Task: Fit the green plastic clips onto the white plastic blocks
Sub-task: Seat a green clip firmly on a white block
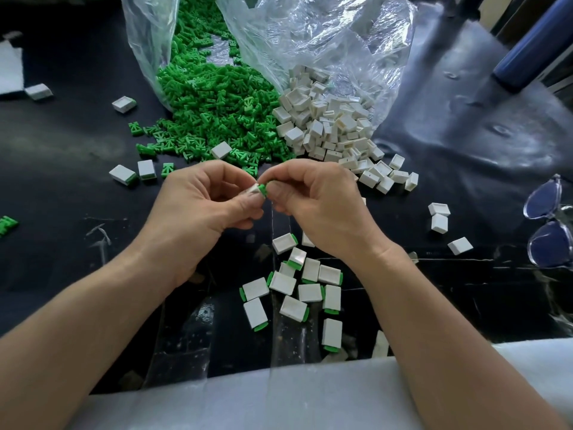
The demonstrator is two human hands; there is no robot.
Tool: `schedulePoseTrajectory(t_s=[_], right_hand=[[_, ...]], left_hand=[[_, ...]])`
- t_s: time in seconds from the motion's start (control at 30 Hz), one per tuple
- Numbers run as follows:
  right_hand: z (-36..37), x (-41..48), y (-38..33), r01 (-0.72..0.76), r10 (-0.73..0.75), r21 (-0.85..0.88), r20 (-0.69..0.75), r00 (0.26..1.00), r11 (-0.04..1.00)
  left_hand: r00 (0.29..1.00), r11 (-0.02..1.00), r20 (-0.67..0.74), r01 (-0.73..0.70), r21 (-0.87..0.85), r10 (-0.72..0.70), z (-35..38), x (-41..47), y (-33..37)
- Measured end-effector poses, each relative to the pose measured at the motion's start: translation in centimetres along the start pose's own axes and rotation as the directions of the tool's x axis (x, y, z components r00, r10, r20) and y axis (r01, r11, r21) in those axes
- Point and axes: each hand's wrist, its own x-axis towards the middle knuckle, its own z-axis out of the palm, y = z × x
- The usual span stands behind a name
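Note:
My left hand [204, 203] pinches a white plastic block [251, 190] between thumb and fingers at the middle of the view. Right against that block's end, my right hand [313, 200] pinches a green plastic clip [263, 188]. How far the clip sits in the block is hidden by my fingers. Behind my hands a heap of green clips [214, 110] spills from a clear bag, and beside it a heap of white blocks [328, 125] spills from a second bag. Several blocks with green clips fitted [297, 287] lie below my hands.
The clear bags [325, 35] stand open at the back on a black table [68, 169]. Loose blocks lie at the left [124, 103] and at the right [438, 217]. Clear-framed glasses [548, 221] rest at the right edge, a dark blue bottle [530, 48] at upper right, white foam sheet [310, 395] along the near edge.

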Motion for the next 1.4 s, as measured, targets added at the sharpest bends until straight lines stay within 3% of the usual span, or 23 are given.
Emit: schedulePoseTrajectory(t_s=[0.27,0.4,0.67,0.87,1.23,1.4], right_hand=[[0.0,0.0,0.0,-0.096,0.097,-0.018,0.105,0.990,0.995],[-0.1,-0.2,-0.3,-0.047,0.070,-0.155,0.146,0.987,0.987],[-0.4,-0.3,-0.6,0.053,0.000,-0.238,0.218,0.976,0.970],[-1.1,-0.2,-0.4,0.167,0.005,-0.437,0.365,0.931,0.884],[0.2,-0.7,-0.9,0.040,-0.018,-0.138,0.154,0.988,0.990],[-0.2,-0.5,-0.8,0.164,-0.087,-0.306,0.252,0.964,0.938]], left_hand=[[1.000,1.000,-0.009,-0.002,0.027,0.002,-0.1,0.0,0.1],[1.000,0.999,-0.013,-0.003,0.039,0.003,0.0,-0.1,0.2],[0.994,0.996,0.078,0.079,-0.039,-0.075,-0.2,-0.1,0.4],[0.990,0.991,0.124,0.056,0.121,-0.071,-0.1,-0.3,0.1],[0.995,0.999,0.103,0.013,0.032,-0.016,-0.4,-0.2,1.0],[0.986,0.990,0.167,-0.024,0.137,0.001,-0.7,-0.4,1.1]])
